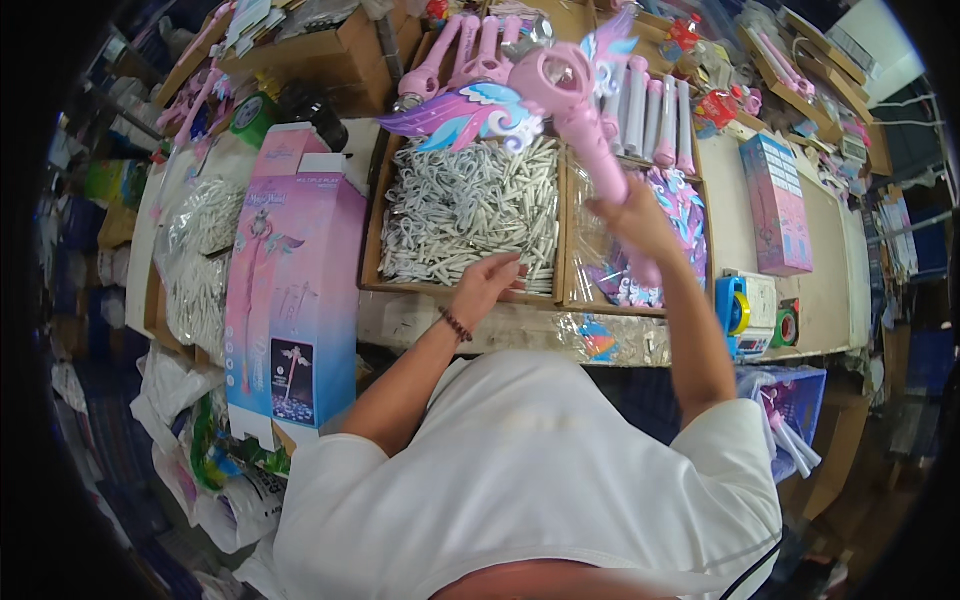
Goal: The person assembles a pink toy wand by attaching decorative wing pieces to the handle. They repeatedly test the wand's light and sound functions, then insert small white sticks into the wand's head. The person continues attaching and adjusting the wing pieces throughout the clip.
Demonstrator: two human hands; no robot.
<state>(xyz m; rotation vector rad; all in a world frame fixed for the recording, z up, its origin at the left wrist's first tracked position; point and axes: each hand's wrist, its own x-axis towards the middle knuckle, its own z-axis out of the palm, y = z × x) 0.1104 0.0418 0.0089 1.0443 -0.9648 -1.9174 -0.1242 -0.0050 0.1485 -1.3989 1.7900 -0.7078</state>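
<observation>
My right hand [640, 222] is closed round the handle of a pink toy wand [588, 135], held up and tilted over the trays. The wand has a round head and purple-and-blue wings [475, 112] on both sides. My left hand [490, 284], with a beaded bracelet on its wrist, is at the front edge of a cardboard tray [372, 235]. Its fingers are loosely bent and apart, with nothing visible in them. Small white plastic parts [465, 215] fill that tray. To the right, another compartment holds purple-and-blue wing pieces [680, 215] in clear wrapping.
A tall pink-and-blue printed box [290, 290] stands at left, beside a bag of white parts [205, 270]. Wand handles [655, 115] and pink wand heads [480, 55] lie at the back. A blue tape dispenser [745, 315] and another printed box [775, 205] are at right.
</observation>
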